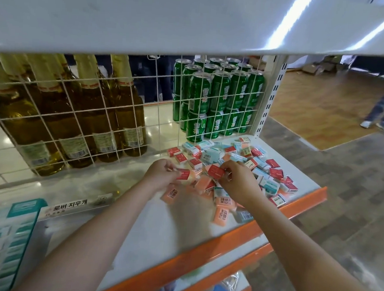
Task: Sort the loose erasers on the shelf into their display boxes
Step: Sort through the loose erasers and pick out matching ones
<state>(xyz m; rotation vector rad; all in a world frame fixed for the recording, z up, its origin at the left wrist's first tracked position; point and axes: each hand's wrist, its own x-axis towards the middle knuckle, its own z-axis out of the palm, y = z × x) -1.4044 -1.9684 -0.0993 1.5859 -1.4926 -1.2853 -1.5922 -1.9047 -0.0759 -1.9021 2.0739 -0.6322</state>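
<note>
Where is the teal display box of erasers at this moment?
In the head view the teal display box sits at the lower left on the shelf, left of both forearms and well apart from the loose eraser pile on the right.

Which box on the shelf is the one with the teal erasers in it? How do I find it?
Start at the white shelf with the orange front edge. Go away from the eraser pile, far left, past the Korean label strip. The teal display box sits there in the bottom corner, showing neat teal-and-white rows, not a jumble.
</note>
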